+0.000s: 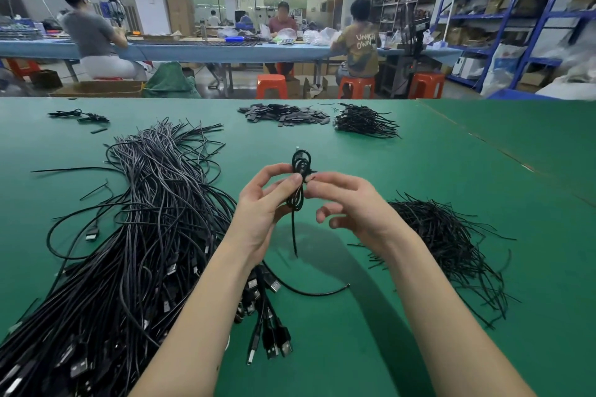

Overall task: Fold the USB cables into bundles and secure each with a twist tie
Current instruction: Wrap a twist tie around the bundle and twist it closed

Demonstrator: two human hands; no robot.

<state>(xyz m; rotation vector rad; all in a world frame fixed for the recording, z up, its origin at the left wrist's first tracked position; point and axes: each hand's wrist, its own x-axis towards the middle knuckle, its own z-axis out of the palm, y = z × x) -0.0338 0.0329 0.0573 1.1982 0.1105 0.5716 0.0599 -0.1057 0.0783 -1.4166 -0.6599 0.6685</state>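
Both hands, left hand point(267, 200) and right hand point(350, 203), pinch folded USB cable bundle point(300, 180) above green table point(483, 171), right of loose cable pile point(138, 219).

Both forearms were bare and reached forward from the lower edge of view, converging at centre. The left hand point(264, 203) was raised, palm turned inward, thumb and forefinger pinching a cable point(300, 184). The right hand point(348, 203) faced it, thumb and forefinger pinching at the same point, its remaining fingers loosely curled below.
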